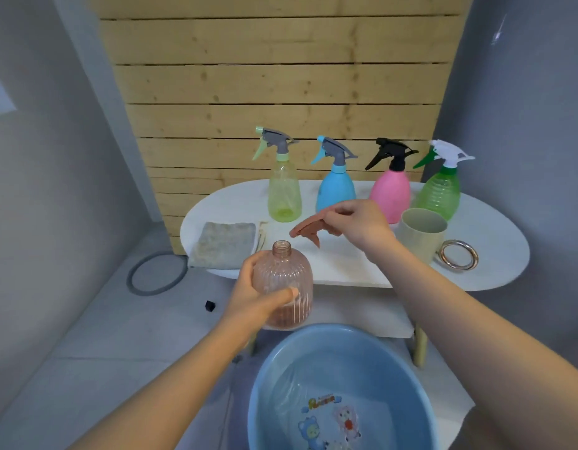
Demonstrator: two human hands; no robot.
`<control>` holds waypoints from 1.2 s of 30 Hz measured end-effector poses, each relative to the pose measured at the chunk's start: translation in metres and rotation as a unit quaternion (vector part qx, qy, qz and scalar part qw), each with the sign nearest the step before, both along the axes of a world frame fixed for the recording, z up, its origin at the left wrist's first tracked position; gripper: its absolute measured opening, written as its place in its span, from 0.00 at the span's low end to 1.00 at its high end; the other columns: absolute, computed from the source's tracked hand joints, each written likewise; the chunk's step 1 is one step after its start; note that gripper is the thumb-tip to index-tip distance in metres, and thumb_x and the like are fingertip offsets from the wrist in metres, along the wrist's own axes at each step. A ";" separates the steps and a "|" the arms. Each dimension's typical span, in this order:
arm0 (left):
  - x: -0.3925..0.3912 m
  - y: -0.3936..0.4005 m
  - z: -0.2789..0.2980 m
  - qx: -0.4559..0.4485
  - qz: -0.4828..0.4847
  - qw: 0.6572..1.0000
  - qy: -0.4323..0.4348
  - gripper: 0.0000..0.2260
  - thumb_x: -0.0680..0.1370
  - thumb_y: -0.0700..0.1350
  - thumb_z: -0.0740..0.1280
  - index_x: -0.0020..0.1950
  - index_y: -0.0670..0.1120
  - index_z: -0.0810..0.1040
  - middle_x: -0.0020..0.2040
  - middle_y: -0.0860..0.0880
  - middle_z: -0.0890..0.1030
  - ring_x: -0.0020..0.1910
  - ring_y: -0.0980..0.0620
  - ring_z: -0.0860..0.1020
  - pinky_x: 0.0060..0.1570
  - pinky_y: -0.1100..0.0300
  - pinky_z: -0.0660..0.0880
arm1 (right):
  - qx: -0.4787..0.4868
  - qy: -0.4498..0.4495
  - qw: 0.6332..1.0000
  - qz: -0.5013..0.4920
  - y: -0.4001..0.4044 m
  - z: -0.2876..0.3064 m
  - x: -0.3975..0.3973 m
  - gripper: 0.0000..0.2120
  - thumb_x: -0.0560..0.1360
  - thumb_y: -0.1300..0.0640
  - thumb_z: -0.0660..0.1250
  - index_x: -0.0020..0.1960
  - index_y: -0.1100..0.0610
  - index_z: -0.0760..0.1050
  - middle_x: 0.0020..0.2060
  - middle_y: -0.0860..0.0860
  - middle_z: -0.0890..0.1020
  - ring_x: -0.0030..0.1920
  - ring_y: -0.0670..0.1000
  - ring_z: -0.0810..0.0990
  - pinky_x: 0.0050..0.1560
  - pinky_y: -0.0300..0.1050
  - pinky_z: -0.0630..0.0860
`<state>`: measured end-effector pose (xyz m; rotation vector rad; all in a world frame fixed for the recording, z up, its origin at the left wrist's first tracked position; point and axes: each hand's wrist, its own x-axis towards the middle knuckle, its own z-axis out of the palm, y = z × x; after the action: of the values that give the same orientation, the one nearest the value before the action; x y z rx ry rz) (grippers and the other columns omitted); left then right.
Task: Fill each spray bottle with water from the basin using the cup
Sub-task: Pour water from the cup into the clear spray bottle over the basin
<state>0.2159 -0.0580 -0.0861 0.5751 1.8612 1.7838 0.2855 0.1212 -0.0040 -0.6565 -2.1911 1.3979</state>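
My left hand (261, 297) grips a ribbed, clear pink bottle (286, 280) with its neck uncapped, held above the far rim of the blue basin (268, 368), which holds water. My right hand (359, 227) holds the brownish-pink spray head (308, 228) over the white table (495, 274). A beige cup (422, 233) stands just right of that hand. At the back of the table stand the yellow bottle (284, 193), blue bottle (336, 193), pink bottle (391, 196) and green bottle (440, 196), all with their spray heads on.
A folded grey cloth (224, 243) lies at the table's left end. A shiny metal ring (459, 254) sits right of the cup. On the floor to the left lie a grey ring (156, 274) and a small black piece (209, 305). A wooden slat wall stands behind.
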 end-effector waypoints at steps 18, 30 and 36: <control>0.027 0.037 -0.008 -0.023 -0.062 0.998 0.022 0.31 0.59 0.42 0.74 0.59 0.57 0.70 0.56 0.51 0.79 0.54 0.55 0.79 0.52 0.58 0.77 | -0.439 0.361 0.822 0.029 0.015 0.077 0.037 0.08 0.78 0.65 0.62 0.40 0.61 0.74 0.42 0.58 0.81 0.37 0.50 0.82 0.56 0.47 0.76; 0.032 0.043 -0.004 -0.014 -0.068 0.997 0.030 0.32 0.58 0.41 0.72 0.60 0.55 0.69 0.55 0.55 0.77 0.50 0.63 0.77 0.43 0.70 0.74 | -0.388 0.306 0.868 0.054 0.010 0.088 0.044 0.04 0.77 0.64 0.64 0.44 0.60 0.75 0.35 0.54 0.83 0.39 0.49 0.82 0.43 0.40 0.80; 0.032 0.043 -0.007 -0.023 -0.069 0.997 0.033 0.32 0.59 0.40 0.73 0.61 0.54 0.70 0.56 0.52 0.78 0.54 0.57 0.78 0.53 0.60 0.75 | -0.360 0.311 0.879 0.048 0.013 0.088 0.047 0.04 0.77 0.64 0.63 0.44 0.60 0.75 0.35 0.53 0.83 0.39 0.48 0.82 0.50 0.43 0.79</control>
<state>0.2482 -0.0152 -0.0926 0.7357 1.8541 1.6472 0.3321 0.1337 0.0843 -0.2484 -1.1910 2.1295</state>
